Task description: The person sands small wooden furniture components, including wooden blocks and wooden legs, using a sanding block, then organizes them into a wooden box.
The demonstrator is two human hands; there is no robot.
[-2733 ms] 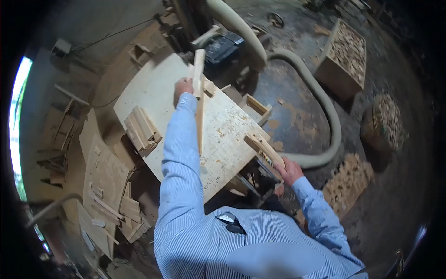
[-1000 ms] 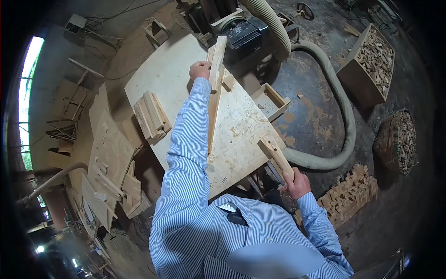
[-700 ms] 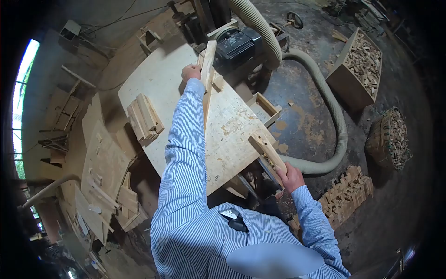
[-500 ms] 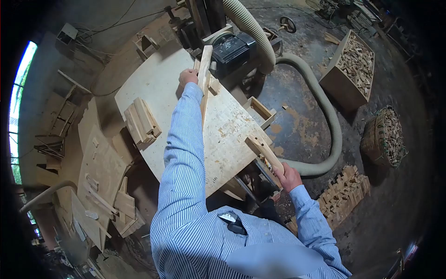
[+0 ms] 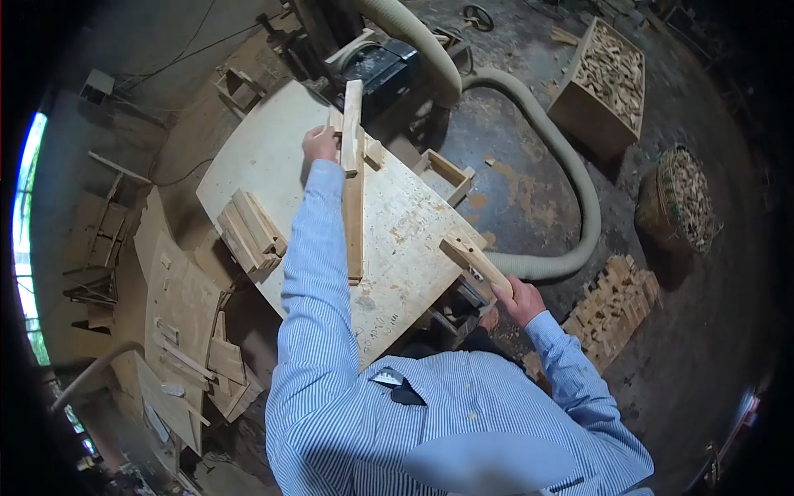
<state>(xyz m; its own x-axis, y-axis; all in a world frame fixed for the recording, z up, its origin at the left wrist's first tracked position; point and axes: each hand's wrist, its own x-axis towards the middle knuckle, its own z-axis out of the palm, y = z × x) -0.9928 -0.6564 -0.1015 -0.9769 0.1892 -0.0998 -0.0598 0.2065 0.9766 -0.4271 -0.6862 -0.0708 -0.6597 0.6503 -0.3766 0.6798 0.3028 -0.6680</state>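
Note:
My left hand is at the far part of a pale wooden worktable, fingers closed round the side of a light wooden piece. That piece lies along the top of a longer wooden strip, with a small wooden block on its right. My right hand grips the near end of a flat wooden piece with holes, held at the table's right corner. The far end of this piece reaches over the tabletop.
Stacked wooden pieces lie on the table's left side. Beyond the table stands a machine with a dark motor and a thick hose. A box of offcuts, a basket and piled blocks are on the floor at right.
The camera view has shifted. My left forearm has moved left, uncovering more of the long wooden strip. My right hand still grips the piece with holes, which has moved only slightly.

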